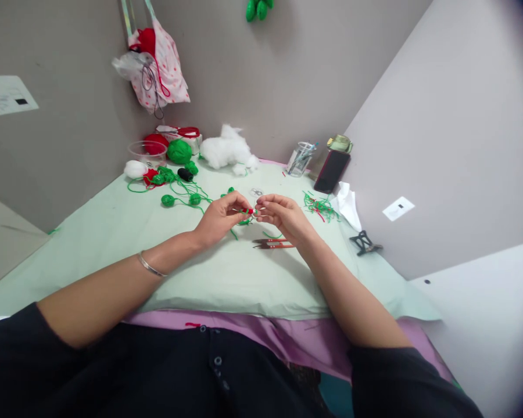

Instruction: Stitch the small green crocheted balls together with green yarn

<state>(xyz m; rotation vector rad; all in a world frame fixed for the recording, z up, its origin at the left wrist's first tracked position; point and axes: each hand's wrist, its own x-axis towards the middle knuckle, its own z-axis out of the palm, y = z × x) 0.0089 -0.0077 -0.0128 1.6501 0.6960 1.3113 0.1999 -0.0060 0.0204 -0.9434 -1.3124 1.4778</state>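
My left hand (pixel 220 219) pinches a small red, white and green yarn piece (pixel 250 211) between thumb and fingers, above the middle of the table. Close against its right end is my right hand (pixel 283 217), with thumb and fingertips drawn together; whatever they pinch is too small to make out. Below my right hand lie orange-handled thread snips (pixel 272 244), blades pointing left. Green yarn strands lie under and behind both hands, partly hidden by them.
Small green yarn balls (pixel 168 201), a black thread spool (pixel 185 174) and white stuffing (pixel 226 150) lie at the back left. Toward the right are yarn scraps (pixel 320 207), a leaning phone (pixel 332 171), a clear cup (pixel 300 159) and a black claw clip (pixel 365 242).
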